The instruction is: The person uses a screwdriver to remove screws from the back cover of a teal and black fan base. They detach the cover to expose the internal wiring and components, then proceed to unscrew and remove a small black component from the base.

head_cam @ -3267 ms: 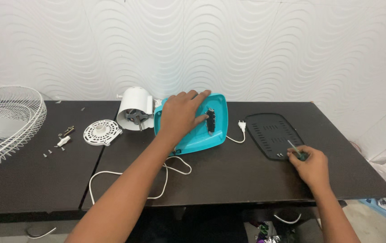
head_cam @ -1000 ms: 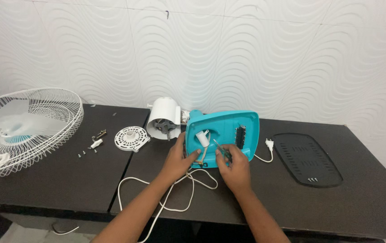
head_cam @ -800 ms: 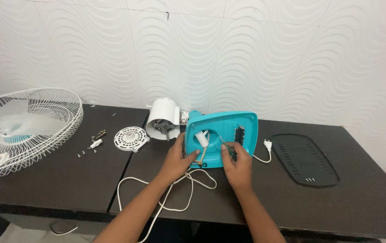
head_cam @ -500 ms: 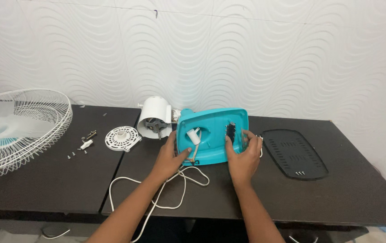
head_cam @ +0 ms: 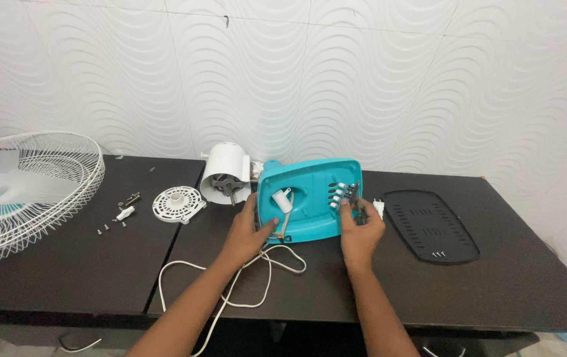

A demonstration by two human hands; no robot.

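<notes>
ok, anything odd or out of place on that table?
Yes: the fan is in pieces. The wire guard overhangs the table's left edge, small screws lie loose, and the white cord trails off the front. Both hands, left and right, hold the opened teal base.

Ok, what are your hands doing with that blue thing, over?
Left hand grips turquoise fan base at its left edge. Right hand at the switch block, holding a thin tool. White cord looped under the wrists.

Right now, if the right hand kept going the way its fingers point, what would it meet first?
The right hand already rests on the turquoise fan base; its fingers point at the switch block, probably met first.
</notes>
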